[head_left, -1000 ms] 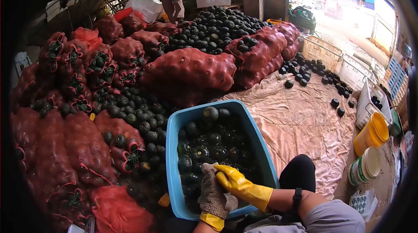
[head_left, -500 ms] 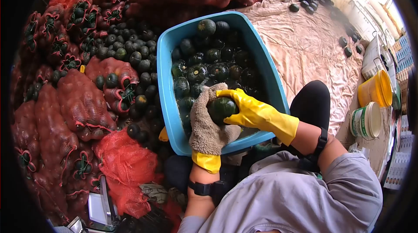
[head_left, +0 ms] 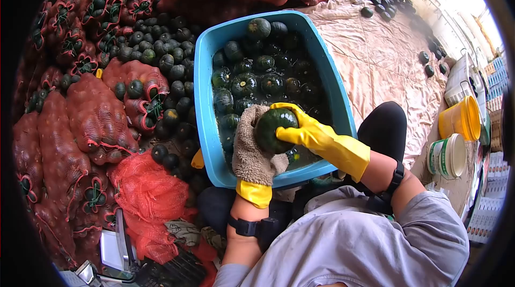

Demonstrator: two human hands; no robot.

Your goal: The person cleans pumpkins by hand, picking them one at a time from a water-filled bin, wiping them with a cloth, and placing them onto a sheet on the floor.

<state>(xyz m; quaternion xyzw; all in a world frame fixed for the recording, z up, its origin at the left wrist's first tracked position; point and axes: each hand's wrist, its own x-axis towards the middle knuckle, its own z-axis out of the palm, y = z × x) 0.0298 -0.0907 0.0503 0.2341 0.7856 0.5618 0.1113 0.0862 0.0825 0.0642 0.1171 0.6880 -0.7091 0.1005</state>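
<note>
1. The right hand (head_left: 314, 134) had its grip parted about as wide as the green squash (head_left: 274, 130) it held: the thumb pressed on the near face, while the fingers reached over the far upper side.
2. The left hand (head_left: 252, 153) was covered by a brown cloth mitt (head_left: 245, 132), which touched the squash along its left side and underneath; how far that grip was curled could not be told, because the cloth hid the fingers.
3. That one squash was between the two hands, above the near end of the blue tub (head_left: 203, 104).
4. Two yellow gloves (head_left: 351, 155) showed, one on each hand, the left one only as a cuff below the cloth. Two black wristbands (head_left: 396, 178) were worn, one on each forearm.
5. In the one tub, many more squashes (head_left: 244, 84) sat in water, perhaps around twenty, though glare and dark water made the count unsure. Two stood out clearly at the far end, side by side.
6. Left of the tub, two dark squashes (head_left: 159, 152) lay just beside one heap of loose red mesh (head_left: 145, 185).
7. To the right stood one yellow bucket (head_left: 462, 118) and one white bucket (head_left: 453, 157) with a green label, near the edge of one pale sheet (head_left: 370, 67).
</note>
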